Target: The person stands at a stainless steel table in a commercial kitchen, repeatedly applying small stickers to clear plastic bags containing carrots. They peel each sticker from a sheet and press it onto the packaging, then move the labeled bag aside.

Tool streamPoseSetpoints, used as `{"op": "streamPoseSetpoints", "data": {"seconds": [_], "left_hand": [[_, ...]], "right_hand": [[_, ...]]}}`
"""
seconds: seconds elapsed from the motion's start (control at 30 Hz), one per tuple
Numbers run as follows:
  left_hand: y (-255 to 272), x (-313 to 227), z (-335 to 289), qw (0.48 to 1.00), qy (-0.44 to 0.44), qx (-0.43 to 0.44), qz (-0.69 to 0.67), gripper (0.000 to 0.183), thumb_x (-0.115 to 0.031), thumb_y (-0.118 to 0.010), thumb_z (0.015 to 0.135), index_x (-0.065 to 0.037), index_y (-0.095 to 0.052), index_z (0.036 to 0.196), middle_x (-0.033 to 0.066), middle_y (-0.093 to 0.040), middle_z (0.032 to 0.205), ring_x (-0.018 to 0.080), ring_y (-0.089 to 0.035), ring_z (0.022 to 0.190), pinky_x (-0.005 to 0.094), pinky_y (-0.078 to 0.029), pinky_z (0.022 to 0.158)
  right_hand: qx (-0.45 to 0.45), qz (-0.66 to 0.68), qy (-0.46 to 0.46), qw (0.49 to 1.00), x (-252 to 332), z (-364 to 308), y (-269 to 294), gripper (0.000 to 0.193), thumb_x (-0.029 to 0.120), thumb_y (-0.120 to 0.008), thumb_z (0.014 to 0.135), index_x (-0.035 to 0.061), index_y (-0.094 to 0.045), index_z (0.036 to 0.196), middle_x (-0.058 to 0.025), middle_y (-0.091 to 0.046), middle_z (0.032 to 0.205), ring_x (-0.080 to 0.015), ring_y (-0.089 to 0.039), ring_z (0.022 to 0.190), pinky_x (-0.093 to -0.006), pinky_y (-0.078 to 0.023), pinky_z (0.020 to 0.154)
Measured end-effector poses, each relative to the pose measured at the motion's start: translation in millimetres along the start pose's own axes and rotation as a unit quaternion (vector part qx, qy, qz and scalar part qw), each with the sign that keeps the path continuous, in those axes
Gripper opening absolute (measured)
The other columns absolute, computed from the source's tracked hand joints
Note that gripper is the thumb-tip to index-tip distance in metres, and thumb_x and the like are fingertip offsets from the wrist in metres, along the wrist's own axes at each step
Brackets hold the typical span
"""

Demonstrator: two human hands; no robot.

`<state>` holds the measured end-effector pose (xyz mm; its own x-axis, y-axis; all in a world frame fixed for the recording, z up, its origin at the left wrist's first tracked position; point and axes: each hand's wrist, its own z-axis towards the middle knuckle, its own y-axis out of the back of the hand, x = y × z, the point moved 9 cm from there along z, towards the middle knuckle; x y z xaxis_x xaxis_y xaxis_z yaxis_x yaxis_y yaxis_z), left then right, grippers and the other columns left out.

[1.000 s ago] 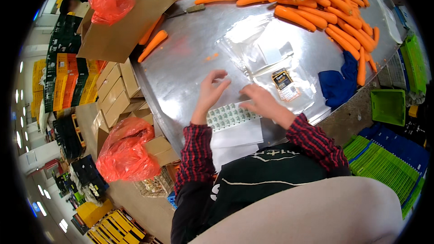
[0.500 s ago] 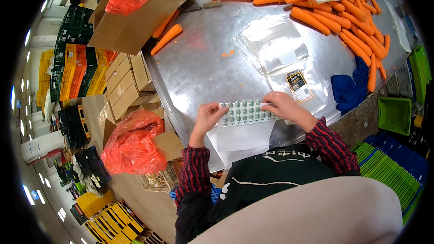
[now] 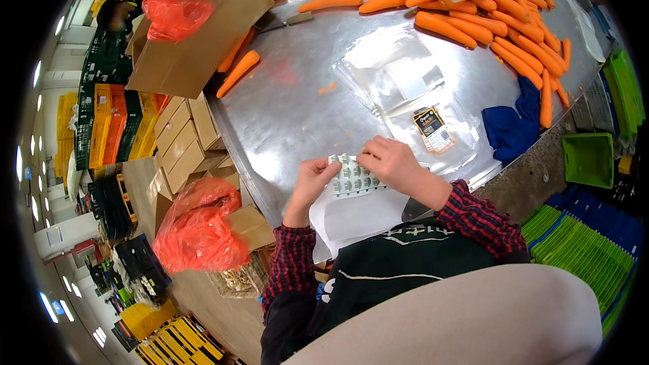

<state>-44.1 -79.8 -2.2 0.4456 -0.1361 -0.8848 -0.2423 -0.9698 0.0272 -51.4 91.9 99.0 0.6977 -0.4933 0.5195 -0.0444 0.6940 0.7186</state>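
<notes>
A white sheet of small stickers (image 3: 353, 177) lies at the near edge of the steel table (image 3: 297, 101). My left hand (image 3: 311, 182) pinches its left edge. My right hand (image 3: 392, 162) rests on its right end, fingertips on the top row of stickers. Under the sheet hangs a blank white backing paper (image 3: 358, 220). Just beyond my right hand lie clear plastic bags (image 3: 399, 78), the nearest one bearing a black and orange label (image 3: 433, 130).
Many carrots (image 3: 473, 20) are heaped at the table's far side, two more (image 3: 238, 71) by an open cardboard box (image 3: 196, 34) holding a red bag. A blue cloth (image 3: 510, 125) lies right. Red bag (image 3: 196, 230), cartons and crates stand left; green crates (image 3: 588, 159) right.
Both hands and the sticker sheet have come closer to the table's near edge. My left hand has gone from flat on the table to pinching the sheet's left edge.
</notes>
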Motion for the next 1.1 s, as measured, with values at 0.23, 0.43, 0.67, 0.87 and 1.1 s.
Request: {"op": "streamPoseSetpoints", "data": {"seconds": [0.23,0.43,0.67,0.87,1.1], "left_hand": [[47,72,9,0.99,0.094,-0.041,0.101,0.021,-0.02,-0.072,0.086,0.001,-0.068,0.083,-0.0009,-0.062,0.069,0.0051,-0.052,0.061,0.0223,-0.039,0.053],[19,-10,18,0.923,-0.179,-0.224,0.257,0.036,-0.009,-0.077,0.075,-0.002,-0.064,0.108,0.0116,-0.068,0.099,0.0225,-0.066,0.088,0.0316,-0.051,0.069],[-186,-45,73,0.89,-0.303,0.022,0.34,0.023,-0.015,-0.076,0.073,-0.006,-0.066,0.092,0.0095,-0.063,0.097,0.0271,-0.062,0.092,0.0354,-0.052,0.073],[-206,-17,105,0.875,-0.285,0.076,0.384,0.016,-0.018,-0.075,0.073,-0.006,-0.066,0.08,0.0085,-0.064,0.091,0.0276,-0.061,0.092,0.0367,-0.05,0.076],[-124,16,143,0.997,-0.042,-0.061,-0.028,0.012,-0.015,-0.07,0.084,-0.004,-0.064,0.086,0.0053,-0.064,0.078,0.0165,-0.059,0.063,0.0273,-0.047,0.061]], "right_hand": [[-0.094,0.194,-0.149,0.965,-32,-30,13,0.007,0.007,-0.069,0.076,0.0041,-0.064,0.079,-0.0061,-0.062,0.08,-0.02,-0.062,0.07,-0.0285,-0.048,0.059],[-0.211,0.283,-0.498,0.792,-208,-170,35,0.011,0.01,-0.071,0.084,-0.0009,-0.071,0.085,-0.0026,-0.069,0.072,-0.0056,-0.06,0.062,-0.0215,-0.045,0.055],[-0.074,-0.009,-0.522,0.85,-204,-160,26,0.021,0.025,-0.073,0.078,0.0049,-0.068,0.073,-0.0119,-0.067,0.067,-0.0277,-0.066,0.061,-0.0369,-0.051,0.057],[-0.217,-0.002,-0.503,0.837,-224,-176,78,0.03,0.027,-0.077,0.079,0.001,-0.064,0.07,-0.0072,-0.062,0.058,-0.0168,-0.057,0.049,-0.0308,-0.042,0.047],[-0.39,0.278,-0.503,0.719,-234,-198,115,0.028,0.024,-0.067,0.092,0.0032,-0.062,0.075,0.0034,-0.058,0.063,-0.0005,-0.041,0.046,-0.0191,-0.027,0.04]]}}
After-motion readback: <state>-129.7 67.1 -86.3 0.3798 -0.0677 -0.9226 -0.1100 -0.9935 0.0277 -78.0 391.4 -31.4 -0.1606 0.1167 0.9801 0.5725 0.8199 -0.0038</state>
